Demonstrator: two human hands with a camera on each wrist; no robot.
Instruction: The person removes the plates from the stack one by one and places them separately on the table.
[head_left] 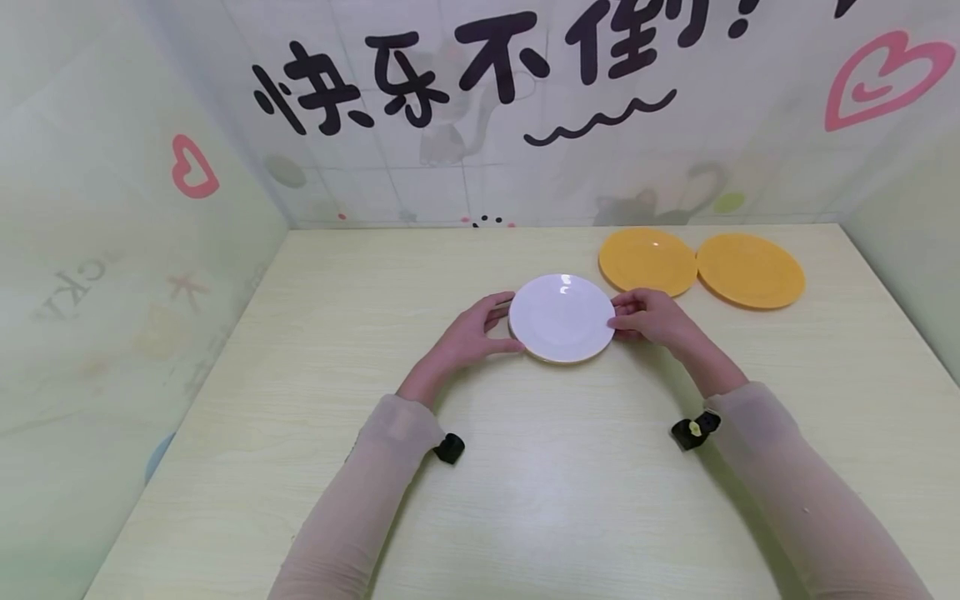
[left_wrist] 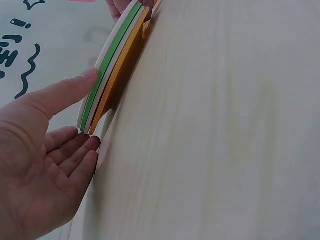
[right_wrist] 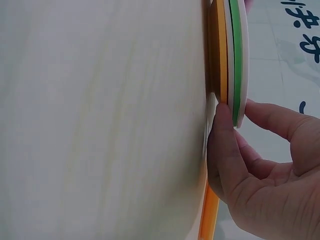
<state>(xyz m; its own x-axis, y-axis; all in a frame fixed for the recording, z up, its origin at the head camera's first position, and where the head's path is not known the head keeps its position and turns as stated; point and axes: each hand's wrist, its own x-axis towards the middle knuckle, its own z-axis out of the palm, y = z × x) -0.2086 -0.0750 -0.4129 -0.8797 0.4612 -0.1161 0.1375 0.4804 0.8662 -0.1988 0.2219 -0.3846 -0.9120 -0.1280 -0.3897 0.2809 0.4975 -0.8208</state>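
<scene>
Holds a stack of plates (head_left: 562, 321) by opposite sides with left hand (head_left: 472, 336) and right hand (head_left: 651, 318), at the far half of the bench (head_left: 570, 492); cannot tell whether fully resting there. On the right, pinches the rim with fingers clamped below and thumb above. On the left, presses thumb against the stacked edges, with fingers curled round the lower side. Shows, top to bottom, white plate (right_wrist: 244, 55), green plate (right_wrist: 238, 75), pale plate (right_wrist: 230, 60) and orange plate (right_wrist: 223, 55). Near the right hand, has one yellow plate (head_left: 647, 260) touching another yellow plate (head_left: 752, 271). Wears pale sleeves (head_left: 360, 492), before a lettered wall (head_left: 555, 187)
</scene>
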